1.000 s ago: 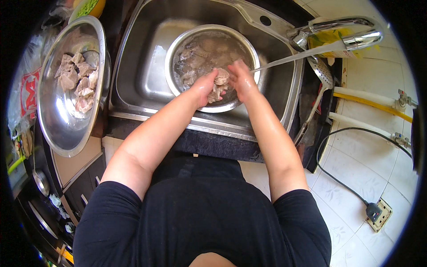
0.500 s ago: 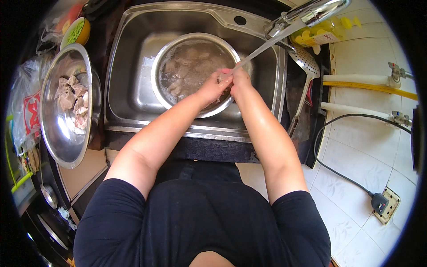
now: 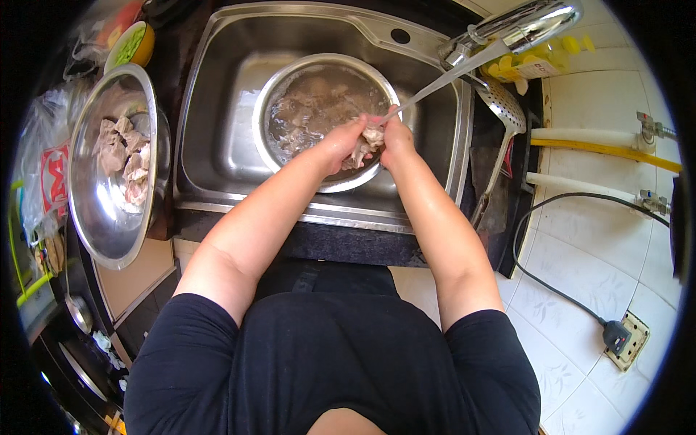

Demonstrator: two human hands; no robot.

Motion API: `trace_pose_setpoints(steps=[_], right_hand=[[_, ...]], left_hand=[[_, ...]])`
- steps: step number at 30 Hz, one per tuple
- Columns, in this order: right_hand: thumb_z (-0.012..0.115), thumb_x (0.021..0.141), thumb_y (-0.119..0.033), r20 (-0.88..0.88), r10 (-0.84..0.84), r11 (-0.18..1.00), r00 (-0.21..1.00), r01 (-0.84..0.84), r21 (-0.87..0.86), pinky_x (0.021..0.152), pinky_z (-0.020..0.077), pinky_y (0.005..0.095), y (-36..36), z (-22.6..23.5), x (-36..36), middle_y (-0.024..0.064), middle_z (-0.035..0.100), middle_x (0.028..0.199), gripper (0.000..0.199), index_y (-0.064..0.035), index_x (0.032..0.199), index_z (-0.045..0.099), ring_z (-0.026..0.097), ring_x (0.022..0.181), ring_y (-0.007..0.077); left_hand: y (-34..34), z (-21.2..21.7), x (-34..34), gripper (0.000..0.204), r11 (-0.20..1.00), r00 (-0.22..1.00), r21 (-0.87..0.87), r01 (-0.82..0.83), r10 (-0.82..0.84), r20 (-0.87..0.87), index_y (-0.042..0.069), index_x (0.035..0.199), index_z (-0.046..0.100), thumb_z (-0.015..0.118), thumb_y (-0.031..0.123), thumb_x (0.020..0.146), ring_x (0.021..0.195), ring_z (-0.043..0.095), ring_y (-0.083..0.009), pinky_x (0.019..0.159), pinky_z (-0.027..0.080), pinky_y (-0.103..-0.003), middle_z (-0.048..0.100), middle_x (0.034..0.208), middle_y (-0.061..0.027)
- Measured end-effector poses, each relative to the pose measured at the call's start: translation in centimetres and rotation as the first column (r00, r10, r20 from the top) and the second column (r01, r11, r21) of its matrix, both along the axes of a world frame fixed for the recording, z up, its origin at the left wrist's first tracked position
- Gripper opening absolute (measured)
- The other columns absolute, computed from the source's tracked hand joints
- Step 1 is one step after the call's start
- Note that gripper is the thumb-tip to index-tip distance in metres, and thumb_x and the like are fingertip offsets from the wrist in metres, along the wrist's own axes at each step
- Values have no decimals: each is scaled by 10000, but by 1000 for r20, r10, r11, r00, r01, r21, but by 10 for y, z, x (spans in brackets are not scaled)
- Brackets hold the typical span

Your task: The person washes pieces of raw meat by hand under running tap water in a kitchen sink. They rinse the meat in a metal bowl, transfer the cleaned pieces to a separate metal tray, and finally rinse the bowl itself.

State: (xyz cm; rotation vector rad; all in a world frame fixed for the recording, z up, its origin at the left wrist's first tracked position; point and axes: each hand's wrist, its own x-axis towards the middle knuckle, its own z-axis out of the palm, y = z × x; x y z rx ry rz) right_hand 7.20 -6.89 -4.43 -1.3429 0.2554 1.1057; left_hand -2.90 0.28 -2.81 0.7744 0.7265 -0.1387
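Meat (image 3: 373, 135) lay between your hands, over the near right part of the bowl (image 3: 260, 123) in the sink (image 3: 228, 156). Your left hand (image 3: 342, 143) was wrapped round it; your right hand (image 3: 397, 141) met it from the other side, but those fingers were largely hidden, so whether they gripped could not be told. One second earlier the right hand stood open and apart from the left; half a second earlier the two closed together and hid most of the piece. Here it showed again, and the stream (image 3: 449, 76) from the tap (image 3: 540, 29) fell at your fingers, which suggested that a two-handed rinse was under way.
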Motion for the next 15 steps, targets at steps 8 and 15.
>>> trace_pose_setpoints(steps=[8,15], right_hand=[[380,873,-433,243,-54,978,968,2,209,635,468,331,-1,9,-18,100,565,967,465,-19,1041,510,552,813,206],[471,862,-288,491,161,971,856,-227,76,681,462,298,-14,4,-19,86,573,933,351,6,1051,504,566,773,170]], left_hand=[[9,-1,3,316,992,988,-55,-110,103,-117,142,1047,492,332,379,913,647,537,-132,501,451,-270,581,854,-36],[10,5,5,326,997,978,11,-72,73,-194,116,987,487,335,394,909,603,538,-154,490,449,-289,577,815,-36]])
